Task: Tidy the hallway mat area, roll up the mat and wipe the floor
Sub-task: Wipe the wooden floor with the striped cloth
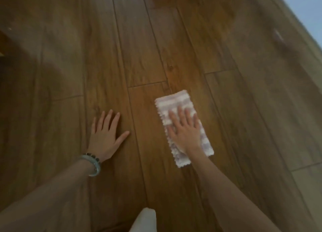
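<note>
A folded white and lilac striped cloth (174,101) lies flat on the brown wooden plank floor (142,48), right of the middle. My right hand (184,129) presses down on it with straight, spread fingers. My left hand (106,134) rests flat on the bare boards to the left of the cloth, fingers spread, with a pale bangle and a dark bead bracelet on the wrist. No mat is in view.
A white piece of fabric (145,220) shows at the bottom edge between my arms. A pale wall (306,10) runs along the top right corner. A dark shape (3,43) sits at the left edge.
</note>
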`<control>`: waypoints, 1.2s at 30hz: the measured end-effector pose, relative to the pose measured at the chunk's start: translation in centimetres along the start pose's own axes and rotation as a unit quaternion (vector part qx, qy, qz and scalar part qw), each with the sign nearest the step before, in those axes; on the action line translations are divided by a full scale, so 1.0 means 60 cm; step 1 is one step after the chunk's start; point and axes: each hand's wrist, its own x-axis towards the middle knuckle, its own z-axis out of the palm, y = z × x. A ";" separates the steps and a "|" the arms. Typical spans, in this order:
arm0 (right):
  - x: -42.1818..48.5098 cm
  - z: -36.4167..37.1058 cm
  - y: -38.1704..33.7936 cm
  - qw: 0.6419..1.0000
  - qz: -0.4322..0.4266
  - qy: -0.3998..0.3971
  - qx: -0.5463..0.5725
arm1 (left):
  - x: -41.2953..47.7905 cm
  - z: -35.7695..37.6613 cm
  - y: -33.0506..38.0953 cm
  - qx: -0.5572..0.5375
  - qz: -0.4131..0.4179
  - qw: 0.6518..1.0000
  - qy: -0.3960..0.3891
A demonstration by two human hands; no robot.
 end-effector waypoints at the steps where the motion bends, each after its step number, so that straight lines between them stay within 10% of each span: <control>1: 0.015 -0.012 0.038 0.998 0.060 0.004 0.013 | 0.009 0.000 0.000 -0.006 0.008 1.000 0.007; 9: 0.102 -0.039 0.080 0.936 0.342 0.039 0.074 | 0.087 -0.018 -0.019 -0.058 0.026 0.996 0.063; 14: 0.121 -0.006 -0.132 0.999 0.048 0.005 0.016 | 0.128 -0.026 -0.058 -0.093 -0.005 0.993 0.072; 19: 0.112 0.005 -0.222 0.970 -0.238 -0.022 -0.035 | 0.160 -0.036 -0.085 -0.078 0.013 0.992 0.099; 26: 0.236 -0.046 -0.080 0.992 0.125 -0.019 0.014 | 0.212 -0.047 -0.106 -0.059 0.017 0.997 0.043; 36: 0.260 -0.085 -0.071 0.990 0.058 -0.122 -0.034 | 0.214 -0.044 -0.103 -0.011 0.015 1.000 0.002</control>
